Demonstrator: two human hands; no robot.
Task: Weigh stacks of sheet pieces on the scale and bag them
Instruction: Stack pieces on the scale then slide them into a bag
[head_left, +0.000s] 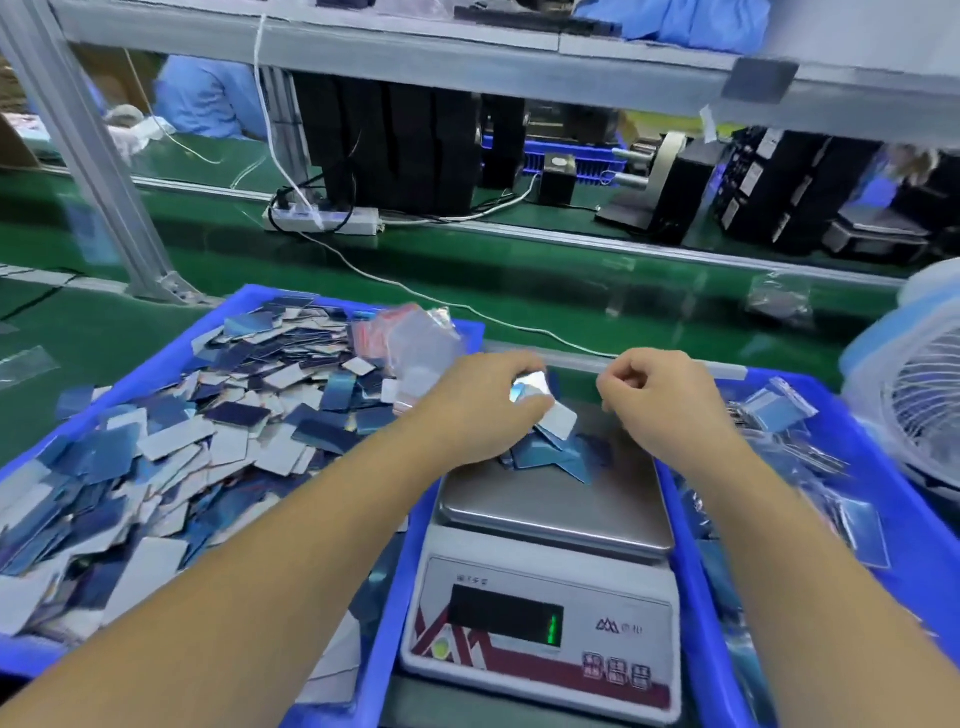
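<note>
Both arms reach up from the bottom of the frame to the scale (550, 525) in the middle. The left hand (480, 410) is curled and pinches a few sheet pieces (540, 400) over the pan. More pieces (558, 457) lie on the pan. The right hand (657, 400) is a loose fist just beside it, holding nothing that shows. A bin (78, 431) on the left is full of pieces.

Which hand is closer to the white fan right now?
Right. The right hand hovers over the scale's far right edge, on the fan's side; the left hand, gripping sheet pieces, is farther away.
</note>
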